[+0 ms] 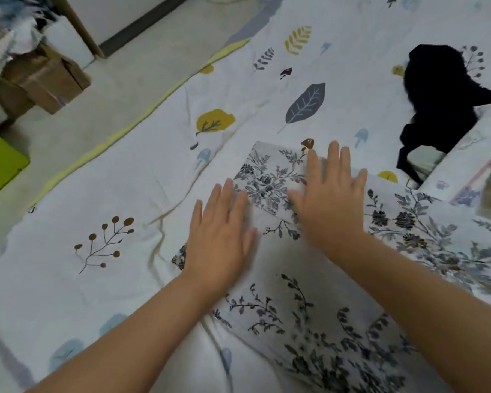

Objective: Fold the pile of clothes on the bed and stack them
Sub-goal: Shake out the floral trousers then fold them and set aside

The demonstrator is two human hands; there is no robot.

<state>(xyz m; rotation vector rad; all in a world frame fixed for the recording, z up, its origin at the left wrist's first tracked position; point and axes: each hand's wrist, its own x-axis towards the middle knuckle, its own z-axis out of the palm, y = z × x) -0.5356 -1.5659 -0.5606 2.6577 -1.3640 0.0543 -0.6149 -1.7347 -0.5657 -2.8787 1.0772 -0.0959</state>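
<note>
A white garment with a dark blue floral print [270,185] lies spread on the bed, reaching from the centre down to the lower right. My left hand [221,236] presses flat on its left edge, fingers straight. My right hand [329,199] lies flat on the garment's upper part, fingers spread and slightly blurred. A crumpled black garment [440,97] sits apart at the upper right of the bed.
The bed cover [142,199] is white with leaf and mushroom prints, and its yellow edge runs along the floor at the left. Cardboard boxes [40,80] and a green object [0,163] stand on the floor to the left. A printed pillow [471,171] lies at the right.
</note>
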